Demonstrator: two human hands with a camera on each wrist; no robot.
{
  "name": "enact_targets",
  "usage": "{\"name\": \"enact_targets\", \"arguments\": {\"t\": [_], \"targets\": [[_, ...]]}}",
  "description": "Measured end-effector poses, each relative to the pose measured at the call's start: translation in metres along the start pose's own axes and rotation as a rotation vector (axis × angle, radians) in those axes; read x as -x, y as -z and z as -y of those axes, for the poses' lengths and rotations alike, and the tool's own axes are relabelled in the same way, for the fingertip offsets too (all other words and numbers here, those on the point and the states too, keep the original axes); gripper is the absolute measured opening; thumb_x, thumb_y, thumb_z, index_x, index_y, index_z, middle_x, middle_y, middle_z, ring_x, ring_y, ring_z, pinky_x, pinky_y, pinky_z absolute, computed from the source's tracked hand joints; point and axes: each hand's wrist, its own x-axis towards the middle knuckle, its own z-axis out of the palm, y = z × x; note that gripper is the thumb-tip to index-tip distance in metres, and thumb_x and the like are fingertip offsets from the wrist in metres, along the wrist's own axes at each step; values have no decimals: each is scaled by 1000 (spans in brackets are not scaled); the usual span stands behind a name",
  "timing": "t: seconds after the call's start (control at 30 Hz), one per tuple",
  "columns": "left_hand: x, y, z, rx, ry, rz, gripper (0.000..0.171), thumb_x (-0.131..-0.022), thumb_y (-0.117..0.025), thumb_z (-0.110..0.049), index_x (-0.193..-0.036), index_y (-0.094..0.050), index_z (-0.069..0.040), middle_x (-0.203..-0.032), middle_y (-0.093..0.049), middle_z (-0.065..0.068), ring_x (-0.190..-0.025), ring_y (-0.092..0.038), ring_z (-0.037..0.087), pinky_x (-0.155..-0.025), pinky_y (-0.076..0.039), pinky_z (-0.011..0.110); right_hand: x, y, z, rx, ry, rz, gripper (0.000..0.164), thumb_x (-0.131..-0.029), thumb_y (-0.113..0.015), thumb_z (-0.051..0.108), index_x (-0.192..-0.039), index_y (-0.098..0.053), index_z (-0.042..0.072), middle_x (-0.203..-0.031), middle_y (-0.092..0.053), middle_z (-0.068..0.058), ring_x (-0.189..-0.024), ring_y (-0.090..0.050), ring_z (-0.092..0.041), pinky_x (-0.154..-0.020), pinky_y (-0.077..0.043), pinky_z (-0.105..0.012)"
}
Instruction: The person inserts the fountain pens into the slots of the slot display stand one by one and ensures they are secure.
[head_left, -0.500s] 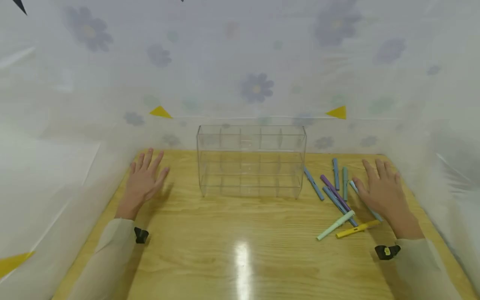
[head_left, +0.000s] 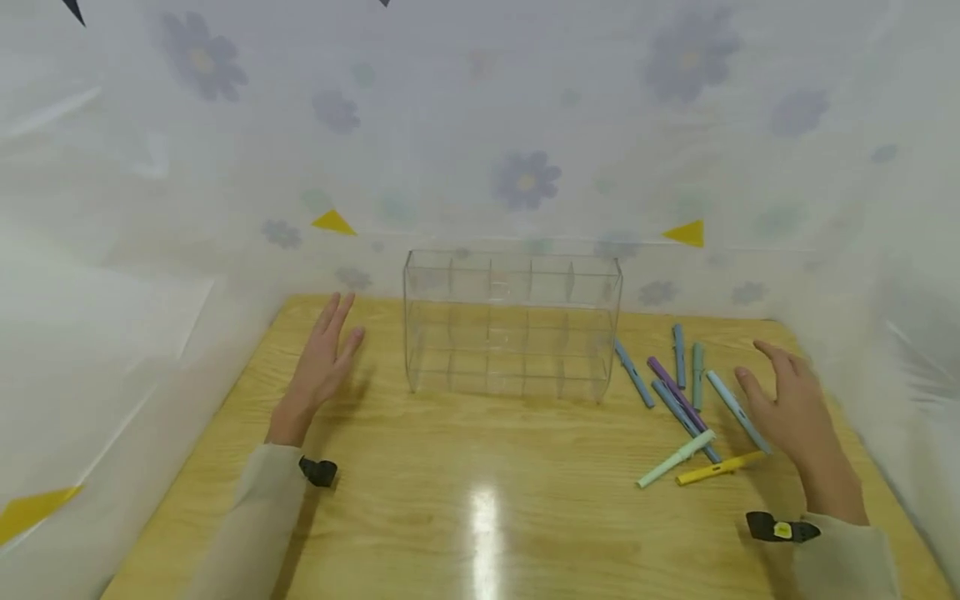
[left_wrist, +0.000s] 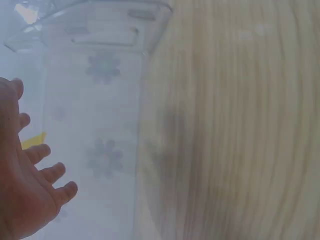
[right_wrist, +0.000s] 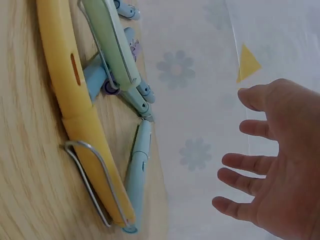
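My left hand [head_left: 318, 367] hovers over the table left of a clear compartment rack [head_left: 512, 325], its fingers extended and holding nothing. On the other side my right hand [head_left: 791, 408] is beside a group of capped pens, fingers spread and nothing between them. Closest to it lies a light blue pen [head_left: 737, 411]. A yellow pen [head_left: 720, 468], a pale green pen [head_left: 675, 460] and a purple pen [head_left: 667, 379] lie toward the rack, among several blue and green ones. In the right wrist view the yellow pen [right_wrist: 82, 100] shows a wire clip.
The wooden table [head_left: 420, 500] is bounded by a white flower-printed sheet [head_left: 450, 150] at the back and sides. Yellow triangles [head_left: 684, 234] mark the sheet. The rack stands upright near the table's back edge, with the pens to its right.
My left hand has turned onto its side and shifted right. The right hand has lifted off from over the light blue pen and moved slightly right. The view has shifted a little.
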Motion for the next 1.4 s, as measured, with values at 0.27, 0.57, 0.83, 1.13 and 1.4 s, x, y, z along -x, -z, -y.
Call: {"name": "enact_targets", "arguments": {"t": [0.27, 0.57, 0.83, 1.13, 1.4], "targets": [[-4, -20, -30, 242, -92, -111, 60, -111, -45, -25, -166, -21, -24, -169, -22, 5, -150, -28, 37, -116, -26, 65, 6, -13, -8, -110, -123, -33, 55, -107, -54, 28, -151, -44, -3, -133, -55, -33, -113, -54, -48, -72, -39, -18], [8, -33, -55, 471, -54, -135, 60, -110, -47, -16, -165, -23, -21, -167, -26, 6, -143, -40, 41, -110, -36, 68, 13, -31, -22, -204, -255, 19, 58, -104, -61, 33, -148, -48, -3, -129, -59, -25, -95, -49, 5, -71, -43, -11], [11, -52, -64, 485, -52, -105, 60, -106, -55, -5, -161, -31, -5, -160, -36, 22, -132, -49, 51, -99, -47, 67, 16, -35, -28, -269, -286, -46, 53, -99, -70, 26, -138, -56, -7, -101, -59, 22, -85, -52, 14, -69, -44, -6], [10, -80, -54, 522, -89, -96, 59, -102, -61, -3, -157, -41, -6, -156, -44, 22, -124, -57, 51, -80, -60, 52, 24, -36, -34, -255, -292, -95, 42, -96, -73, 13, -130, -62, -10, -92, -64, 20, -78, -54, 13, -68, -44, -5], [15, -75, -59, 484, -50, -153, 57, -99, -63, 5, -153, -45, 0, -152, -48, 24, -116, -60, 53, -76, -61, 47, 15, -43, -34, -202, -292, -82, 35, -96, -73, 12, -126, -67, -6, -94, -71, -6, -77, -53, 9, -69, -42, -7]]}}
